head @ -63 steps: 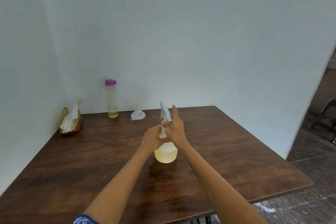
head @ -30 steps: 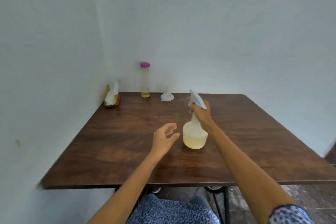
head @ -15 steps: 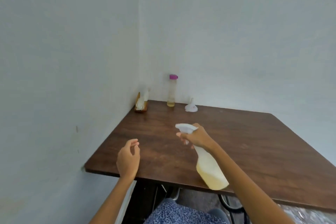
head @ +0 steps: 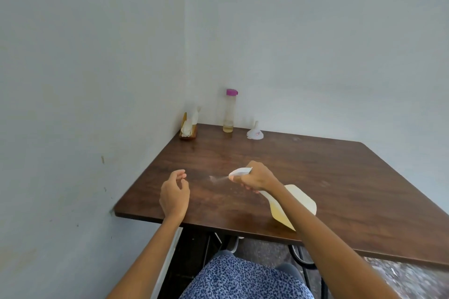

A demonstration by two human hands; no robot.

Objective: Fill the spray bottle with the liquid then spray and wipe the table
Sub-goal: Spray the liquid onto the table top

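Head view: right hand (head: 258, 178) grips the spray bottle (head: 295, 204), tilted over the tabletop (head: 340, 177), mist leaving its nozzle. Left hand (head: 174, 195) hovers loose, holding nothing. Best to sweep the nozzle evenly, then fetch a tissue (head: 190, 122).

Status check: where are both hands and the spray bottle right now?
Right hand grips spray bottle, tilted, nozzle spraying left over table. Left hand open, hovering, empty. Nothing blocking.
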